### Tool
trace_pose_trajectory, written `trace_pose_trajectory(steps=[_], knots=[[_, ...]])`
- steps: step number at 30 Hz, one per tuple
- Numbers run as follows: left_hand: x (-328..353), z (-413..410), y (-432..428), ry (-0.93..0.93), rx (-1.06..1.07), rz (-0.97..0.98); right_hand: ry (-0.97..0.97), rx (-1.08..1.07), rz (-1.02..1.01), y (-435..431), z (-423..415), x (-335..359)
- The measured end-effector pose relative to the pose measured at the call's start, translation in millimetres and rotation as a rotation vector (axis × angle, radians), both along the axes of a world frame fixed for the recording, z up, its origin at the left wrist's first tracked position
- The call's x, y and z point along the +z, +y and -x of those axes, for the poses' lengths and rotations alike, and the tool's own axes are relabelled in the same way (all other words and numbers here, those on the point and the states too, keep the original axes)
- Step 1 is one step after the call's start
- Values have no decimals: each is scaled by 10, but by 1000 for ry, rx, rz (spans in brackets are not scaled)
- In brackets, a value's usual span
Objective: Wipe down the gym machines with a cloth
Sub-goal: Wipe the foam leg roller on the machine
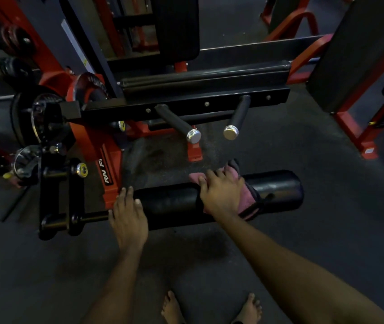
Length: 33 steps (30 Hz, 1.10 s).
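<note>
pressing a pink cloth (244, 195) onto a black roller (277, 190), the right hand (221, 192) lies palm down near the middle of the head view, fingers side by side and curled over the top of the pad toward 12 o'clock. the cloth shows at 12 and 3 o'clock of that hand, draped over the roller, a dark strap hanging from it. the left hand (129, 218) sits at 9 o'clock of the right, flat on the roller's left end, fingers close together and pointing to 12 o'clock, holding nothing. the roller runs across the frame on a black bar (92, 216). at 12 o'clock of the roller two handles (234, 122) with chrome caps stick out from the red frame (106, 164). bare feet (249, 309) stand at 6 o'clock on the dark floor (34, 277).
</note>
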State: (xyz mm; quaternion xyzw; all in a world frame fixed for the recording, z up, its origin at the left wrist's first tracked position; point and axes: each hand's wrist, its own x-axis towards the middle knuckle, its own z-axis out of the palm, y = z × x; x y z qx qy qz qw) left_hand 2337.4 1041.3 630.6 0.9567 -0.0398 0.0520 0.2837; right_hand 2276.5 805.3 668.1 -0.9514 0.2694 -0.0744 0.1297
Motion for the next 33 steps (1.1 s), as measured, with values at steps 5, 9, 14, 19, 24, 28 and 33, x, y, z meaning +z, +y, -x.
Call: trace_pose_trajectory(steps=[5, 9, 14, 19, 24, 28, 33], knots=[[-182, -71, 202, 134, -132, 279, -128, 50, 8, -262, 761, -288], [-197, -67, 241, 138, -140, 305, -152, -176, 16, -699, 736, -307], [-200, -165, 420, 208, -225, 320, -86, -422, 33, -986, 453, -157], [-170, -272, 518, 281, -295, 255, -17, -315, 115, -202, 25, -164], [-45, -331, 503, 336, -308, 195, -86, -208, 24, 813, -236, -156], [-7, -406, 515, 373, -341, 114, -147, -31, -57, 1370, -127, -219], [8, -515, 634, 479, -428, 85, -131, -78, 55, 726, 286, -297]])
